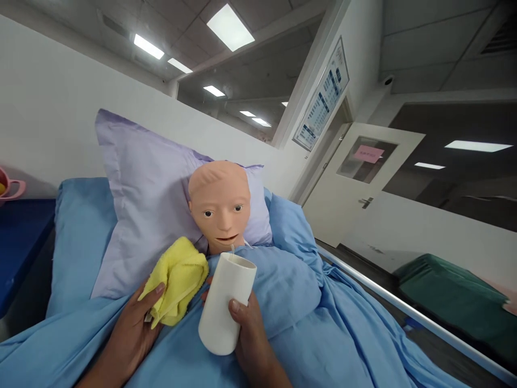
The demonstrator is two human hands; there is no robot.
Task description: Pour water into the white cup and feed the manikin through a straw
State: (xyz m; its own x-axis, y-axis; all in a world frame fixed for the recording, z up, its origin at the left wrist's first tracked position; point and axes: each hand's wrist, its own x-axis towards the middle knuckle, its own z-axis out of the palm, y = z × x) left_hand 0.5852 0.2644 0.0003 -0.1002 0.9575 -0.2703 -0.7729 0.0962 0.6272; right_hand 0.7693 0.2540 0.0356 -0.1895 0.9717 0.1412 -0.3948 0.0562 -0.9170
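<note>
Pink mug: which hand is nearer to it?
Left. The left hand, holding the cloth, is right of the mug; the right hand, holding the cup, is farther right.

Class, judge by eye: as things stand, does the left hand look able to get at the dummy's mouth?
Probably yes. The left hand holds the cloth below and left of the mouth, and that side looks free; the cup, in the right hand, is further right.
</note>
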